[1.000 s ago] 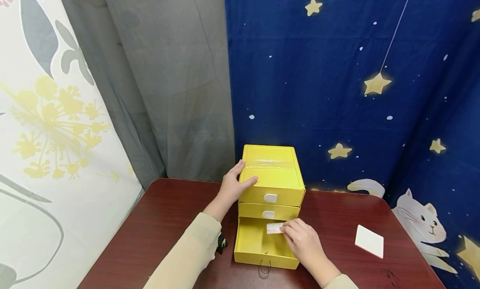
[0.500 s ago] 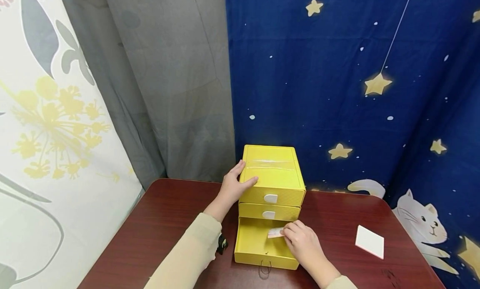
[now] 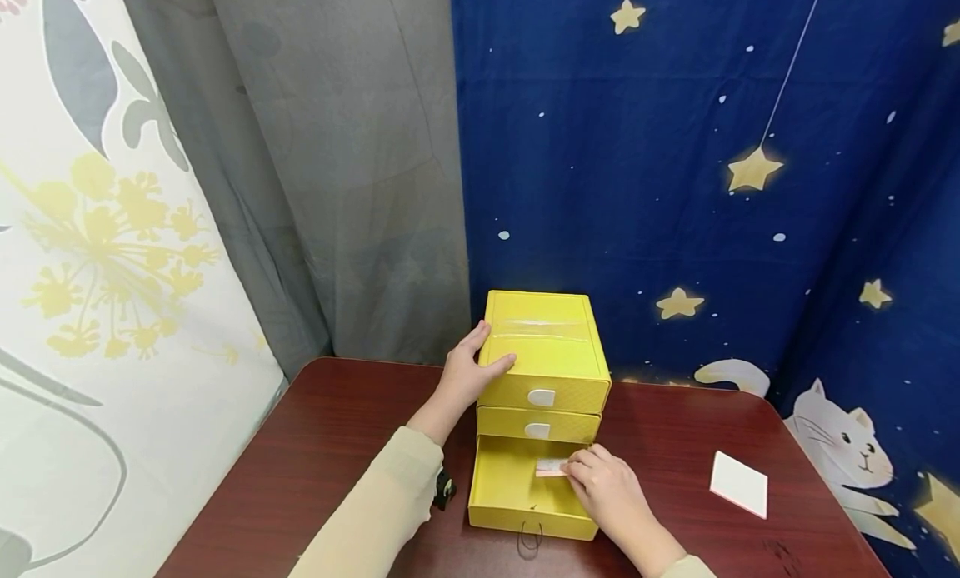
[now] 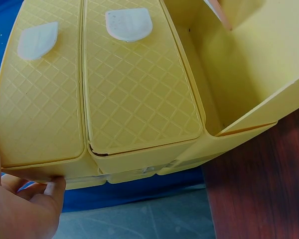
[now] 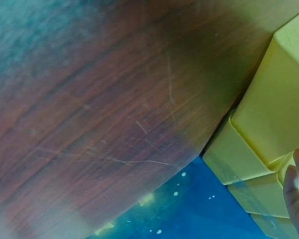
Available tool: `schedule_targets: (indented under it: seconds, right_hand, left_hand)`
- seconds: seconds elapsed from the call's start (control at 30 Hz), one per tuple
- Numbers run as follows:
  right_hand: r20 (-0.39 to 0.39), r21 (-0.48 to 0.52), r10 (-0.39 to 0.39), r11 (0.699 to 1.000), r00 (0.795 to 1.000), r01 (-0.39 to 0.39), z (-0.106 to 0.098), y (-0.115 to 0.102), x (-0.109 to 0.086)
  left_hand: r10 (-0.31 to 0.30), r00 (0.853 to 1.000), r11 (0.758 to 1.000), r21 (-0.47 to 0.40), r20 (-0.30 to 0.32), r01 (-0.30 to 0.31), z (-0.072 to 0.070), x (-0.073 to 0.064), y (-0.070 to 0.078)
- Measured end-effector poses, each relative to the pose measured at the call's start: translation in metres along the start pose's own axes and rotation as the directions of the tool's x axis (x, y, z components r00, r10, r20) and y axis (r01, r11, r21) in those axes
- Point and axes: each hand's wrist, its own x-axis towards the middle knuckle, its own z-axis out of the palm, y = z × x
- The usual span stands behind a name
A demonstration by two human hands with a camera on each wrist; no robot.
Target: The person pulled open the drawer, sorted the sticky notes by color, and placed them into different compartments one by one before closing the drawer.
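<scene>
A yellow unit of stacked drawers (image 3: 551,311) stands on the table, its bottom drawer (image 3: 502,486) pulled out and the upper two closed. My left hand (image 3: 465,374) grips its top left edge, thumb on the top and fingers against the side; in the left wrist view the fingers (image 4: 52,194) bend against that side. Over the pulled-out drawer, my right hand (image 3: 603,482) pinches a small, thin white piece with a pinkish edge (image 3: 550,468). The left wrist view shows only a sliver of this piece (image 4: 220,14). In the right wrist view, fingertips (image 5: 294,186) show at the right border.
A white square pad with a pink edge (image 3: 739,484) lies on the dark red wooden table (image 3: 352,428), right of the drawers. A dark cord loop (image 3: 529,543) hangs at the front of the pulled-out drawer. A blue star-print curtain (image 3: 675,145) hangs close behind the table.
The right hand has lowered the small white piece slightly into the bottom drawer, and the piece tilted on the way. The left hand and the drawer unit have stayed in place.
</scene>
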Motion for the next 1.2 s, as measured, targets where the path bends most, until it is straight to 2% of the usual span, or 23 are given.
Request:
schedule_targets:
  seconds: [0.6, 1.2]
  right_hand:
    - [0.064, 0.016, 0.003, 1.000, 0.998, -0.004, 0.0007, 0.0014, -0.0024]
    - [0.051, 0.035, 0.005, 0.999, 0.999, -0.007, -0.0003, 0.0021, -0.0024]
  left_hand:
    - [-0.002, 1.000, 1.000, -0.018, 0.007, 0.002, -0.0005, -0.0014, 0.0000]
    - [-0.002, 1.000, 1.000, -0.016, 0.001, 0.002, -0.0003, -0.0014, 0.0006]
